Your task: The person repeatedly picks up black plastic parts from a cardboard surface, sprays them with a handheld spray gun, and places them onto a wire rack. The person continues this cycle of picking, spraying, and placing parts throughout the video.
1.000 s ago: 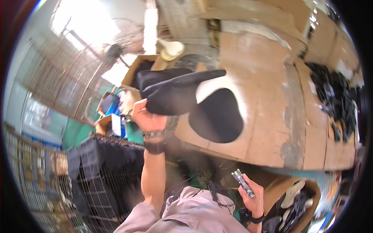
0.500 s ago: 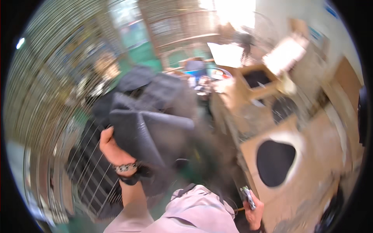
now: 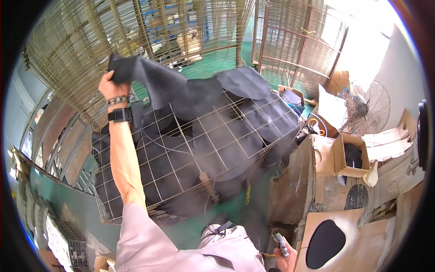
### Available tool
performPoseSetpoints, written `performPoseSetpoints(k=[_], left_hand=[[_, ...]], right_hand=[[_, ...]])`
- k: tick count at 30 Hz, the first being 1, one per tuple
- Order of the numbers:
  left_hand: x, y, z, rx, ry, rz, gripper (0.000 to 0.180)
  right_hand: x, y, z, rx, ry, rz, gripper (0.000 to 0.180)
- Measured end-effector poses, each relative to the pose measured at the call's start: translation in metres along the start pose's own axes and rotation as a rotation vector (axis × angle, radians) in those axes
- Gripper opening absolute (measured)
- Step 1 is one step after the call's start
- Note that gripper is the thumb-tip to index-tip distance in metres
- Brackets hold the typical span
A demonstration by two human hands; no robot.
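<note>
My left hand (image 3: 108,87) reaches far out at the left, its fingers closed on one corner of a limp black sheet (image 3: 174,90). The sheet stretches rightward over a metal wire-grid rack (image 3: 197,159), its far end lying on the wires. Other dark sheets lie on the rack, among them a rounded piece (image 3: 244,82), and more show beneath the wires. Low at the right, my right hand (image 3: 287,261) is wrapped round a small silver spray gun (image 3: 281,245) with an orange hose beside it. Next to that hand, a rounded black piece (image 3: 326,244) lies on cardboard (image 3: 311,221) with a whitish, spray-like patch around it.
Right of the rack, a worn workbench (image 3: 294,181) carries an open cardboard box (image 3: 351,156) with dark pieces inside. A round wire-caged fan (image 3: 361,107) stands behind it. Tall wire racks (image 3: 297,41) rise at the back. A grey crate (image 3: 77,251) sits low at the left.
My view has swung left. My left arm has stretched forward, carrying the black sheet from near my body out over the wire rack. The spray gun stays in my right hand.
</note>
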State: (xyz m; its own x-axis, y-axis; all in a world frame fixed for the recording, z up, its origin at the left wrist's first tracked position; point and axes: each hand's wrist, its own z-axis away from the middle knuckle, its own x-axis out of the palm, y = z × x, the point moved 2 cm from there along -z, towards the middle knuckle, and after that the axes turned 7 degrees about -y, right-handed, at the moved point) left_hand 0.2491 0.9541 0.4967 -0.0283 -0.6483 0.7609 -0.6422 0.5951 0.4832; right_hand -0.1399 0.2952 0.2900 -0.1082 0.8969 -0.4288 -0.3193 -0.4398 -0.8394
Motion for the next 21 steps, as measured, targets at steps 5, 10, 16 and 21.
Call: performPoseSetpoints(k=[5,10,16,21], left_hand=[[-0.189,-0.003,0.024,0.153,0.359,-0.232,0.036],[-0.312,-0.045,0.124,-0.231,1.060,-0.420,0.045],[-0.164,-0.078,0.171,-0.003,0.627,-0.752,0.058],[0.080,-0.104,0.252,-0.102,-0.230,-0.659,0.038]], right_hand=[[0.017,-0.011,-0.019,-0.131,0.026,0.081,0.039],[0.022,-0.010,-0.016,0.094,-0.035,0.007,0.040],[0.020,0.002,-0.004,0.125,0.071,-0.051,0.046],[0.014,0.036,0.027,0.205,0.235,0.057,0.054]])
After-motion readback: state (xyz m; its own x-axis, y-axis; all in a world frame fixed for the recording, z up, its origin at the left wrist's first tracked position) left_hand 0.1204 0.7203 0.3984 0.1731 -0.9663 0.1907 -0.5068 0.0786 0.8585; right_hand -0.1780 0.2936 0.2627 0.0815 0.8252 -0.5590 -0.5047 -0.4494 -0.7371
